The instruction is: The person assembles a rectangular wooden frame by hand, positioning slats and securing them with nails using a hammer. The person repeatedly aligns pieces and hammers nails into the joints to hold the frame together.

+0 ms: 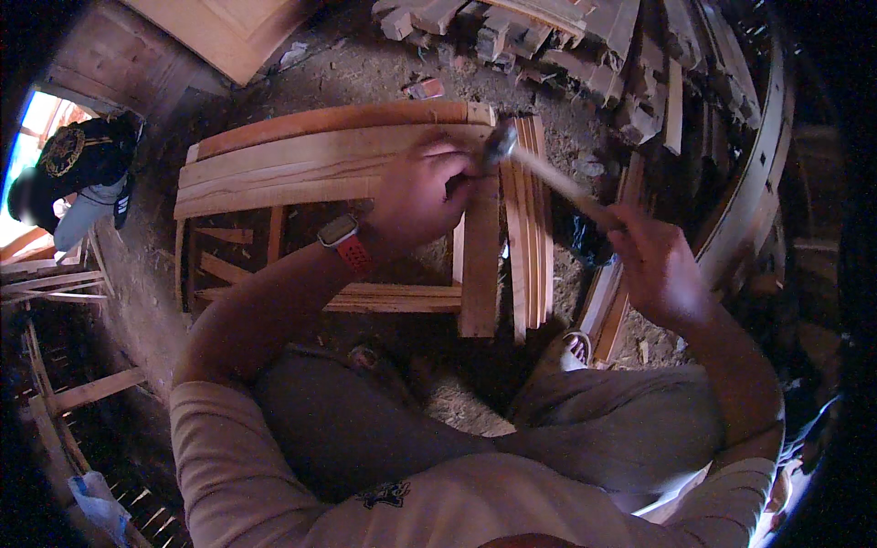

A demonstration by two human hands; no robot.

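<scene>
- Hands at work on a wooden frame point(320, 164), seen from above by a seated person w/ legs folded near the lower edge.
- Left hand point(422, 194): curled down on the frame's right end, fingers bunched at the top of a vertical slat point(480, 265); whether it pinches anything small there can't be told. Watch point(345, 239) w/ an orange-red strap on that wrist.
- Right hand point(660, 267): closed around the wooden handle of a hammer point(539, 169), to the right of the frame and clear of it.
- Hammer: handle slants up and left from the fist; blurred metal head sits over the frame's far right corner, just beside the left hand's fingers.
- Frame: lies flat on the dirt floor point(365, 73), centre-left, long boards across its far side, shorter slats & gaps nearer.
- Bundle of thin strips point(528, 228) lies just right of the frame.
- Pile of wood offcuts point(566, 41) far right; curved wooden rim point(758, 173) at right.
- Another person point(78, 173) crouches far left, well apart.
</scene>
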